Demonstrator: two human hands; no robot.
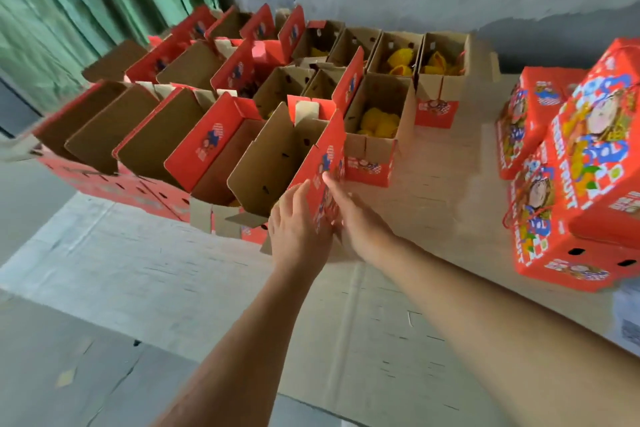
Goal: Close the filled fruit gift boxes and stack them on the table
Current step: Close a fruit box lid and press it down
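Several open red fruit gift boxes stand in rows on a cardboard-covered table (433, 184). The nearest open box (277, 163) has its lid flap raised. My left hand (298, 229) touches the near edge of its red side panel (327, 163) with straight fingers. My right hand (356, 218) lies flat against the outside of that same panel. Yellow foam-netted fruit (379, 121) shows in the open box just behind it. At the right stands a stack of closed red boxes (571, 184).
More open boxes with yellow fruit (401, 61) fill the back row by the grey wall. A green curtain (69, 10) hangs at the left. The concrete floor (52, 357) lies below the table's left edge. Flat cardboard (363, 340) covers the near table.
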